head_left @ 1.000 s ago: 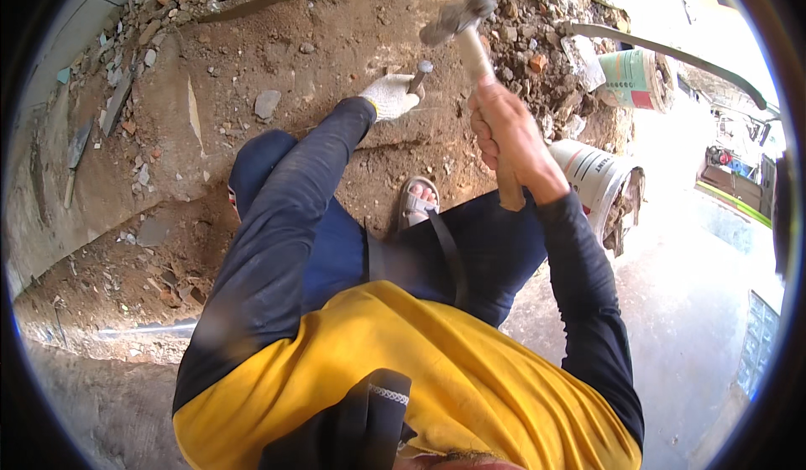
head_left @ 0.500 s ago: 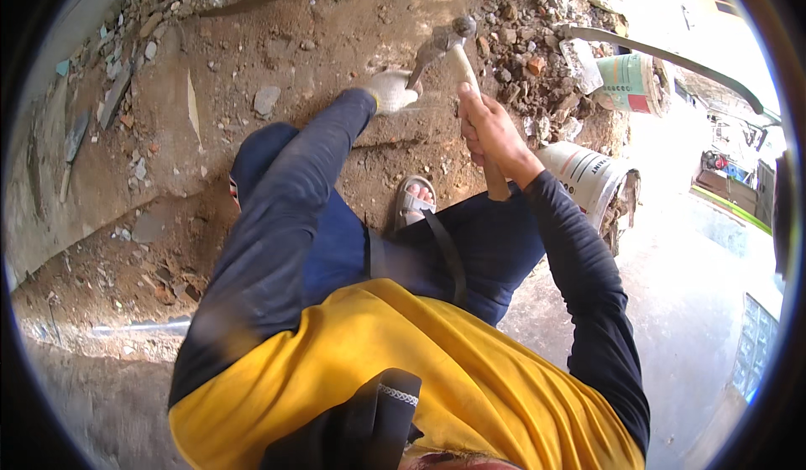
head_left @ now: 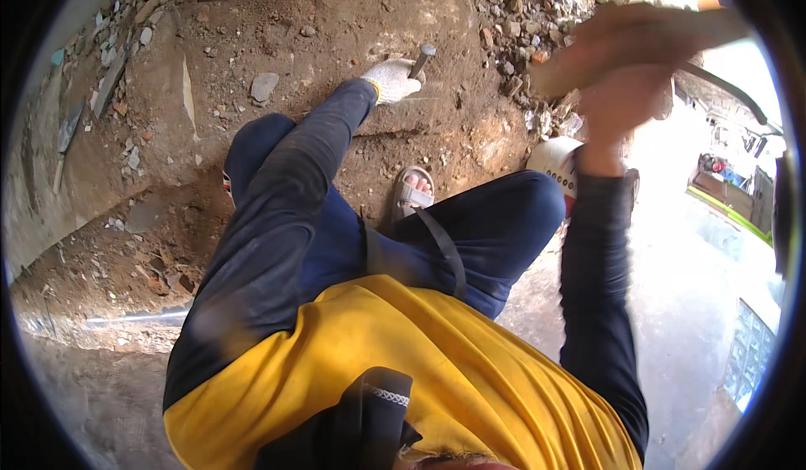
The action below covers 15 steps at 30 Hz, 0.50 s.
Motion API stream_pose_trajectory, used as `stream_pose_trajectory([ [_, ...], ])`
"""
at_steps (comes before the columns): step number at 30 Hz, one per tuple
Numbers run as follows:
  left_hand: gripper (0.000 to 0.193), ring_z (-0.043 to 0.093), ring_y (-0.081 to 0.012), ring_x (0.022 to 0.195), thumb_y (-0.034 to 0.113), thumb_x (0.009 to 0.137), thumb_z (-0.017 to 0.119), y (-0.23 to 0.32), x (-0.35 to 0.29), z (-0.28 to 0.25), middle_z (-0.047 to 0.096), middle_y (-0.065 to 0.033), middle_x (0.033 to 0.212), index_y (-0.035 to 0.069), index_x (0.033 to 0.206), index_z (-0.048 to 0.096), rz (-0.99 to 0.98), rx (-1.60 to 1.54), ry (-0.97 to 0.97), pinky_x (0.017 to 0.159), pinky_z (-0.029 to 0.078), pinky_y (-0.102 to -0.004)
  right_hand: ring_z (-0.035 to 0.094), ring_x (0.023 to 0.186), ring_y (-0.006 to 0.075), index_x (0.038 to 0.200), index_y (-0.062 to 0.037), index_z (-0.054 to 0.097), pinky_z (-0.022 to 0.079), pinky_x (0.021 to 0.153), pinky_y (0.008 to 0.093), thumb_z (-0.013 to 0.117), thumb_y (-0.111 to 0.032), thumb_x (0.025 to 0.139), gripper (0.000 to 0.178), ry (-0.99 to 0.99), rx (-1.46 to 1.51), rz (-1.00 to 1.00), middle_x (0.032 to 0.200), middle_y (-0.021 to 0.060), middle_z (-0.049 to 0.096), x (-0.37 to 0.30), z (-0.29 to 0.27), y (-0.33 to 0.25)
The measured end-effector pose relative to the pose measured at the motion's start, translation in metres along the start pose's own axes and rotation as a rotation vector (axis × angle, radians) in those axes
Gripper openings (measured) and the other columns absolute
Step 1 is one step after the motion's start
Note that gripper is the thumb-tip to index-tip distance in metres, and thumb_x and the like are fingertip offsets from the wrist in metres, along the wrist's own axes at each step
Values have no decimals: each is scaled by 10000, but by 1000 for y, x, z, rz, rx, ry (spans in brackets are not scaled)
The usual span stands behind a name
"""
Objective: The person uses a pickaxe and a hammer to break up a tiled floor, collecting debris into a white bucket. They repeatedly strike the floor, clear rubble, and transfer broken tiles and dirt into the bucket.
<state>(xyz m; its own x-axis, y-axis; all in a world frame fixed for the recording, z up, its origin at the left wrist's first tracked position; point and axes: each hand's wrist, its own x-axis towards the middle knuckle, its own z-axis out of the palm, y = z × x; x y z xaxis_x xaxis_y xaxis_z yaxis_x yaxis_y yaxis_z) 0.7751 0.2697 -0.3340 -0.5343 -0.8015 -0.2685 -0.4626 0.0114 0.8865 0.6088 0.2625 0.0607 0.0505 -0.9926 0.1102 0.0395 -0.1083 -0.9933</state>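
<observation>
My left hand [head_left: 391, 81], in a white knitted glove, is closed around a steel chisel [head_left: 419, 64]. The chisel's flat round head sticks up above the fingers, and its lower end is hidden by the glove. Bare and smeared by motion, my right hand [head_left: 623, 105] is raised at the upper right, gripping a hammer [head_left: 701, 32]. The hammer is blurred too and stands well apart from the chisel. Under the gloved hand lies rough brown ground [head_left: 336, 33] with dust and loose grit.
Broken stones and rubble [head_left: 525, 25] are heaped at the upper right. A white bucket [head_left: 556, 164] stands beside my right knee. At the far left lie a trowel-like tool [head_left: 70, 130] and masonry chips. My sandalled foot [head_left: 414, 189] rests below the chisel.
The hammer has swung up and right, away from the chisel, with my right hand still around it. My left hand has stayed nearly in place, and the chisel's head now shows.
</observation>
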Motion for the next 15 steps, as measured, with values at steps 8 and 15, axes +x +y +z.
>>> stream_pose_trajectory([
  [8, 304, 715, -378, 1075, 326, 929, 635, -5, -5, 5, 752, -183, 1094, 83, 1089, 721, -15, -42, 39, 971, 534, -480, 702, 894, 226, 1297, -74, 681, 605, 738, 377, 539, -628, 1082, 611, -136, -278, 913, 1022, 152, 714, -80, -52, 157],
  [15, 340, 721, -382, 1083, 326, 942, 635, -7, 1, 7, 763, -192, 1100, 69, 1150, 719, -25, -15, 12, 982, 537, -480, 562, 659, 194, 1249, -58, 596, 503, 571, 322, 401, -567, 1126, 559, -326, -42, -250, 843, 60, 552, -28, -4, 11],
])
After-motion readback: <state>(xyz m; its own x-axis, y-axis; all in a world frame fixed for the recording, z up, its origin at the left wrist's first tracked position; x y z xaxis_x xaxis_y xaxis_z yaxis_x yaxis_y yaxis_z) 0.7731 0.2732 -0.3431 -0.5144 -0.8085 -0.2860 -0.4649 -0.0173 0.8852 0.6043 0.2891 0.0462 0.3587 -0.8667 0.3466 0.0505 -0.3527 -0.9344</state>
